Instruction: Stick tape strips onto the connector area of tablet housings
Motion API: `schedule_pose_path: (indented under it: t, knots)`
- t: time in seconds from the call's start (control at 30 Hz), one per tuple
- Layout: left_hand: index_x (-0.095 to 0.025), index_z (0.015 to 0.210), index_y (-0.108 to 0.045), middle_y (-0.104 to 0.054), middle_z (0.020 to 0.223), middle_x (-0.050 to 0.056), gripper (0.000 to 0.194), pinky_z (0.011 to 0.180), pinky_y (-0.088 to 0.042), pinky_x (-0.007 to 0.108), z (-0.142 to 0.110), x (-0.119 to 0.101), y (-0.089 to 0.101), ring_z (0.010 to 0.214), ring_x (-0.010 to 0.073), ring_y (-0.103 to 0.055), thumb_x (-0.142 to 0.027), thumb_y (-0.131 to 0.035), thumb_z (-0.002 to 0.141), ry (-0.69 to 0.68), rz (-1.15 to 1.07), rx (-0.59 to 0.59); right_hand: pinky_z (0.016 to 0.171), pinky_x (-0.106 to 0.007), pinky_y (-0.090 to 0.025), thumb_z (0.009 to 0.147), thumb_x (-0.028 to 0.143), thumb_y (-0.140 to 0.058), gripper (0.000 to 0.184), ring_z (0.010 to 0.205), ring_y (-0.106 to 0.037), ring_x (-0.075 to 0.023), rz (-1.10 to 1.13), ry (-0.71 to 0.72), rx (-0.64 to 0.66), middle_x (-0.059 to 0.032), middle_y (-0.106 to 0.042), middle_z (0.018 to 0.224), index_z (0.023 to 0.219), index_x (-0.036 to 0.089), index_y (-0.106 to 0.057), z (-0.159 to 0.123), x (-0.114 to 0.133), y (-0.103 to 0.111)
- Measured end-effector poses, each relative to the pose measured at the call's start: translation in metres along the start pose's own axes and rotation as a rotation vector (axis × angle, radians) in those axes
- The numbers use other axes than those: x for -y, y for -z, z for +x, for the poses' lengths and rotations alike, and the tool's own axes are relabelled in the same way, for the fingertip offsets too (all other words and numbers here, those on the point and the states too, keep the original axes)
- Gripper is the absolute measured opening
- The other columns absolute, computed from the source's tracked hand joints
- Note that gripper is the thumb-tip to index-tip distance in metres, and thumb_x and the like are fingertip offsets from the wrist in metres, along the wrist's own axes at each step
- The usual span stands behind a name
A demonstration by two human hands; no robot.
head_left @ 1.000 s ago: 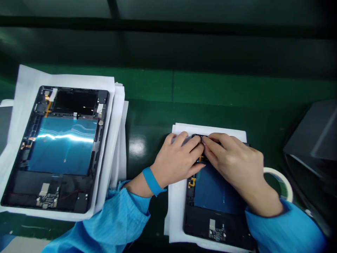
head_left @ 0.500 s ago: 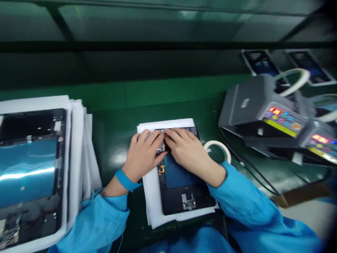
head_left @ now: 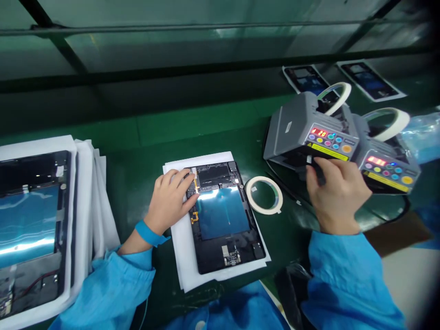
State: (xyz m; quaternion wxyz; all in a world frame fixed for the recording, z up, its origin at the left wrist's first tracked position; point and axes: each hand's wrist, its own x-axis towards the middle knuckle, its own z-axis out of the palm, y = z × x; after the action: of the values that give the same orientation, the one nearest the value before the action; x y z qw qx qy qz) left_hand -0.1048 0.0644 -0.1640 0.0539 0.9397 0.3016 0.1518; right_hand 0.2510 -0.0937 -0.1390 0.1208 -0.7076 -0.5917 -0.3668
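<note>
Tablet (head_left: 223, 215), where exactly?

Back off, on white paper (head_left: 182, 256), on the green surface (head_left: 130, 174), in front of the wearer. Blue panel mid, board at near end.

Left hand (head_left: 172, 197)?

Grip released: fingers spread over tablet's far left corner, thumb at its inner edge. Blue band (head_left: 149, 233) on wrist.

Anything beside?

Second tablet (head_left: 27, 224) well left, also open, on a paper stack. Tape roll (head_left: 250, 197) flat, just right of the first tablet.

Right hand (head_left: 337, 192)?

Fingers bent, thumb and index close together at the front of the grey dispenser (head_left: 292, 123). White bit (head_left: 309, 159) at the fingertips; cannot tell if it's grasped.

Further out?

That dispenser reads red 20, white ring (head_left: 344, 98) upright on top. Other dispenser (head_left: 395, 149) right of it, also lit, own ring (head_left: 401, 123). Beyond: two more tablets (head_left: 369, 82) on white sheets.
</note>
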Motion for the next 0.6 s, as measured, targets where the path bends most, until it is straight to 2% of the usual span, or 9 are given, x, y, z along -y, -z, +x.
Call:
schedule_pose_path:
  t: [0.1,0.2,0.37,0.47,0.6]
  knots:
    - [-0.016,0.13,-0.057,-0.06,0.134,0.013,0.042,0.096,-0.043,0.048,-0.001,0.0,0.0,0.121,0.0324,-0.05,-0.038,-0.056,0.094,0.0,-0.009,0.002,0.052,-0.03,-0.042,0.09,0.025,-0.06,0.023,0.072,-0.066,-0.0231,0.021,-0.005,-0.011,-0.012,-0.071,0.084,0.108,0.018,-0.071,0.003,0.0,0.0]
    - [-0.016,0.129,-0.057,-0.059,0.134,0.014,0.042,0.098,-0.043,0.049,-0.002,0.0,0.0,0.122,0.0325,-0.05,-0.038,-0.056,0.094,0.013,-0.022,0.017,0.055,-0.033,-0.045,0.09,0.024,-0.058,0.022,0.076,-0.067,-0.0255,0.081,-0.004,0.036,-0.0129,-0.071,0.088,0.108,0.02,-0.07,0.004,0.006,0.012]
    - [-0.014,0.128,-0.057,-0.055,0.137,0.018,0.043,0.101,-0.042,0.05,-0.003,-0.006,0.008,0.126,0.0338,-0.049,-0.037,-0.06,0.092,0.037,-0.009,-0.022,0.062,-0.028,-0.05,0.087,0.019,-0.064,0.009,0.074,-0.067,-0.0178,0.425,0.085,0.142,-0.0049,-0.071,0.088,0.095,0.023,-0.066,0.013,0.038,0.029]
    - [-0.014,0.115,-0.062,-0.063,0.123,0.016,0.032,0.091,-0.048,0.045,0.004,-0.021,0.015,0.112,0.0307,-0.058,-0.036,-0.061,0.092,-0.009,0.004,-0.024,0.067,-0.026,-0.051,0.09,0.02,-0.061,0.009,0.081,-0.068,-0.0154,0.609,0.213,0.232,-0.0033,-0.071,0.092,0.097,0.019,-0.065,0.024,0.063,0.019]
    - [-0.014,0.095,-0.065,-0.067,0.09,0.007,0.02,0.072,-0.052,0.035,0.028,-0.053,0.014,0.082,0.0222,-0.063,-0.033,-0.059,0.094,-0.064,-0.015,0.124,0.068,-0.027,-0.051,0.094,0.024,-0.055,0.016,0.083,-0.067,-0.015,0.696,0.344,0.298,-0.0045,-0.072,0.099,0.103,0.018,-0.067,0.033,0.083,-0.009]
